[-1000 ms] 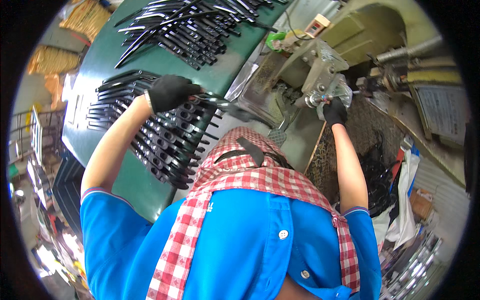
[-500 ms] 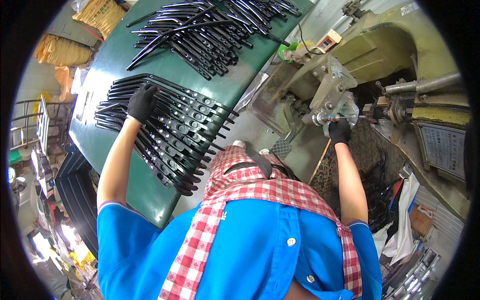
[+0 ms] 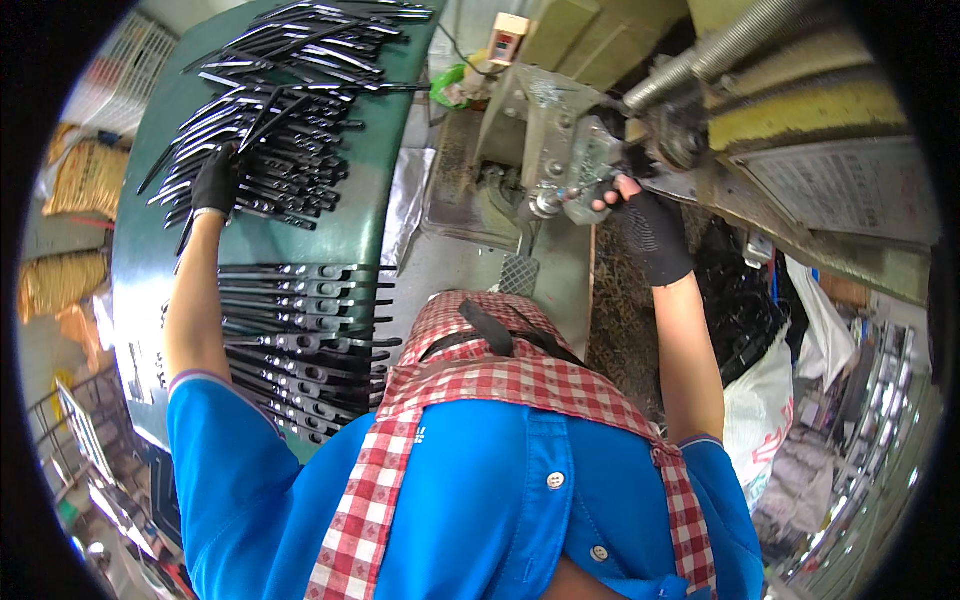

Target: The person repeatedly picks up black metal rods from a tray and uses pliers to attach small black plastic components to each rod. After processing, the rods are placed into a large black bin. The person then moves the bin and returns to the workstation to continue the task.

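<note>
The person's gloved left hand has travelled away from the near row of black metal parts, where it rested a second ago, and now lies on the upper heap of black metal parts on the green table, the arm stretched out farther. The head has turned and dropped with it, so the view has swung. The gloved right hand has shifted its hold slightly on the grey machine fitting, its bare fingertips now showing against the metal.
</note>
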A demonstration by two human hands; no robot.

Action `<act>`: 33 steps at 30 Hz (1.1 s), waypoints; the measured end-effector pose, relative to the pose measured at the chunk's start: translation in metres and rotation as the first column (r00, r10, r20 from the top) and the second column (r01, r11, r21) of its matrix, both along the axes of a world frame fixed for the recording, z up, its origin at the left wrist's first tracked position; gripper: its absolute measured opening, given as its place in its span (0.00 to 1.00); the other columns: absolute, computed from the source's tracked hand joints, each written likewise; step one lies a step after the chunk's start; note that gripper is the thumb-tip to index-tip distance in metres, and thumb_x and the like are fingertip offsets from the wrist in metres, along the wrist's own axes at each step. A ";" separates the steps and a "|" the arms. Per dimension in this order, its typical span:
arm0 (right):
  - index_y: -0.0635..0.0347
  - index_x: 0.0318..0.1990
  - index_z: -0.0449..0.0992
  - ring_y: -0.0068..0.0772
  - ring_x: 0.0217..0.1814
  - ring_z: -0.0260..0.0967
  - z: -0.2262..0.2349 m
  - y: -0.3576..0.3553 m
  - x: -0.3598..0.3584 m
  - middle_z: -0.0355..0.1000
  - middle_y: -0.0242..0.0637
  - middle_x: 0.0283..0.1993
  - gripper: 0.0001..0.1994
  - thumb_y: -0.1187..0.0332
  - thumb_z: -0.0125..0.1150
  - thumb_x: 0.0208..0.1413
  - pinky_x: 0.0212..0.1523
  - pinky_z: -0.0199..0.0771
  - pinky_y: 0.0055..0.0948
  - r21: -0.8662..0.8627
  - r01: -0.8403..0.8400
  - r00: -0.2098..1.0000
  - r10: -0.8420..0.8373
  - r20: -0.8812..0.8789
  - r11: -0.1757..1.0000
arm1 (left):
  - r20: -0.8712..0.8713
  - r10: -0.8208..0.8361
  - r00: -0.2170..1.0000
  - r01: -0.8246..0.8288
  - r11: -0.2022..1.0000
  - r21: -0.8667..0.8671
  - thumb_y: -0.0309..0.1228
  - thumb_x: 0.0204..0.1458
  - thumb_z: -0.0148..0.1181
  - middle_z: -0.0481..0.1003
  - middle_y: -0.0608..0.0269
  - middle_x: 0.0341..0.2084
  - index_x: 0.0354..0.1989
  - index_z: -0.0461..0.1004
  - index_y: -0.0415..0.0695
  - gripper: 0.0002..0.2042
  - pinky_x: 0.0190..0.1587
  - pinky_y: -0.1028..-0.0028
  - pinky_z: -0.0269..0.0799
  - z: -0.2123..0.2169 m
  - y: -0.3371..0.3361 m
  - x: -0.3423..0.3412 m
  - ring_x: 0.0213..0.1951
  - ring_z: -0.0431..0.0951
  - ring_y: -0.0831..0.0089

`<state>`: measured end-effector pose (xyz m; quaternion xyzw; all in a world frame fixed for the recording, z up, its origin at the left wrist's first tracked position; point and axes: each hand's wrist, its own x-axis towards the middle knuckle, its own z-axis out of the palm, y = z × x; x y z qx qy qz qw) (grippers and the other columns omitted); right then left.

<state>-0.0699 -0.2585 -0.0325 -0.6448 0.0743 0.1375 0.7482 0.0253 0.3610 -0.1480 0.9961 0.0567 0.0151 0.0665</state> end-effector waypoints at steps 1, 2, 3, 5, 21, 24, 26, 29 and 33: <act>0.64 0.33 0.73 0.28 0.34 0.69 0.010 0.010 -0.003 0.69 0.32 0.29 0.10 0.65 0.55 0.60 0.43 0.68 0.29 -0.027 -0.006 0.999 0.008 0.053 1.000 | 0.019 -0.036 0.999 0.036 0.999 0.010 0.33 0.53 0.54 0.74 0.50 0.43 0.55 0.68 0.54 0.18 0.44 0.59 0.70 -0.003 -0.010 -0.003 0.44 0.75 0.50; 0.64 0.33 0.74 0.27 0.33 0.70 0.015 0.017 -0.007 0.70 0.31 0.29 0.11 0.65 0.56 0.59 0.42 0.70 0.28 -0.056 -0.011 0.994 0.017 0.104 0.998 | 0.038 -0.072 0.997 0.072 0.997 0.020 0.32 0.53 0.53 0.74 0.50 0.42 0.53 0.69 0.53 0.17 0.43 0.59 0.71 -0.004 -0.020 -0.007 0.43 0.75 0.49; 0.66 0.35 0.75 0.25 0.34 0.71 0.012 0.020 -0.006 0.72 0.32 0.30 0.11 0.64 0.57 0.59 0.42 0.71 0.28 -0.109 0.025 0.992 -0.012 0.125 0.994 | 0.102 -0.123 0.987 0.129 0.990 -0.055 0.31 0.53 0.53 0.74 0.51 0.42 0.51 0.71 0.50 0.15 0.43 0.59 0.70 0.005 -0.038 -0.014 0.43 0.75 0.49; 0.66 0.37 0.75 0.24 0.33 0.71 0.015 0.026 -0.007 0.72 0.32 0.30 0.11 0.64 0.58 0.58 0.39 0.73 0.27 -0.139 0.046 0.988 -0.025 0.154 0.989 | 0.181 -0.284 0.942 0.288 0.958 0.001 0.29 0.53 0.53 0.73 0.53 0.44 0.48 0.71 0.48 0.13 0.43 0.60 0.71 0.000 -0.043 -0.016 0.44 0.74 0.51; 0.54 0.53 0.70 0.42 0.59 0.63 -0.133 -0.209 0.011 0.67 0.44 0.54 0.22 0.57 0.60 0.52 0.58 0.62 0.42 -0.989 0.069 0.994 -0.091 0.058 0.130 | 0.389 -0.519 0.761 0.508 0.850 0.140 0.28 0.51 0.59 0.76 0.59 0.33 0.50 0.72 0.50 0.16 0.33 0.65 0.71 0.087 -0.109 -0.091 0.33 0.77 0.58; 0.50 0.68 0.50 0.42 0.73 0.40 -0.128 -0.252 0.017 0.43 0.42 0.71 0.32 0.49 0.46 0.59 0.70 0.44 0.43 -0.934 -0.353 0.923 -0.179 -0.340 -0.046 | 0.379 -0.558 0.738 0.573 0.815 0.084 0.27 0.48 0.62 0.77 0.57 0.32 0.45 0.73 0.44 0.14 0.33 0.67 0.72 0.114 -0.144 -0.112 0.33 0.78 0.59; 0.50 0.60 0.65 0.51 0.61 0.62 -0.241 -0.392 -0.027 0.64 0.43 0.61 0.30 0.53 0.58 0.48 0.59 0.64 0.43 -0.985 -0.036 0.997 -0.073 -0.024 -0.172 | 0.350 -0.644 0.681 0.684 0.730 0.012 0.28 0.48 0.62 0.76 0.57 0.31 0.44 0.73 0.44 0.14 0.32 0.66 0.72 0.132 -0.175 -0.095 0.32 0.77 0.58; 0.50 0.58 0.67 0.50 0.57 0.65 -0.220 -0.338 0.016 0.69 0.45 0.56 0.26 0.53 0.55 0.51 0.54 0.67 0.47 -0.947 -0.285 0.955 -0.129 -0.267 -0.146 | 0.146 -0.618 0.772 0.628 0.777 -0.030 0.30 0.49 0.60 0.74 0.57 0.29 0.43 0.71 0.44 0.13 0.29 0.64 0.70 0.148 -0.197 -0.122 0.29 0.76 0.56; 0.55 0.53 0.69 0.48 0.50 0.69 -0.244 -0.354 -0.018 0.72 0.45 0.49 0.21 0.57 0.55 0.52 0.49 0.69 0.42 -0.983 0.045 0.963 -0.252 0.090 -0.178 | 0.092 -0.622 0.777 0.627 0.778 -0.034 0.37 0.50 0.59 0.71 0.55 0.22 0.38 0.70 0.45 0.11 0.26 0.60 0.67 0.148 -0.221 -0.121 0.25 0.74 0.54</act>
